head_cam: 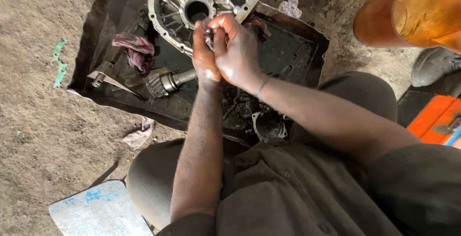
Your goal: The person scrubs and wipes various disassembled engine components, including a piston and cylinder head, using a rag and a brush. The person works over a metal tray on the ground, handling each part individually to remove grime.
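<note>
Nearest to us, our knees and dark shirt crowd the near edge of the black metal tray (297, 48), and a blue-painted plate (98, 212) lies on the dirt floor (43, 135) at near left. Just past our lap sit greasy gear parts (257, 120) in the tray, under our right forearm, so we judge that a dropped elbow could knock them.

Further in, our left hand (205, 55) and right hand (237, 53) press together, fingers curled tight around a small dark metal part (210, 38) held just over the near rim of the aluminium gearbox housing (201, 0). The hands are oily; we think the part could slip and fall into the housing's round bore or the tray.

To the left, a pinion shaft (168, 82), a reddish rag (137, 48) and a flat bracket (103, 77) fill the tray, leaving little room there. At far right an orange container (408, 12) and a shoe (434, 65) close that side off.
</note>
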